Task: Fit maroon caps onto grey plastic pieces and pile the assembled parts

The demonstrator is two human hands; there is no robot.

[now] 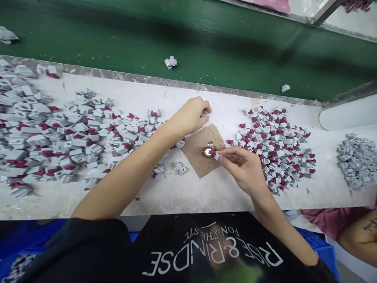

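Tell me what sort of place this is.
Probably a factory or workshop handling small parts: heaps of grey-and-maroon pieces lie on a long white bench, with a green, belt-like strip behind it.

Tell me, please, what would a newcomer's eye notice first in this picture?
Probably the broad left heap of grey and dark-red parts, spread across the pale worktop, and the smaller mixed heap past the right grip. Between these heaps, that grip holds one small part at a red-rimmed round cap on the brown sheet.

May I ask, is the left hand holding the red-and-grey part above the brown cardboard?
No, the right hand pinches the red-and-grey part above the brown cardboard.
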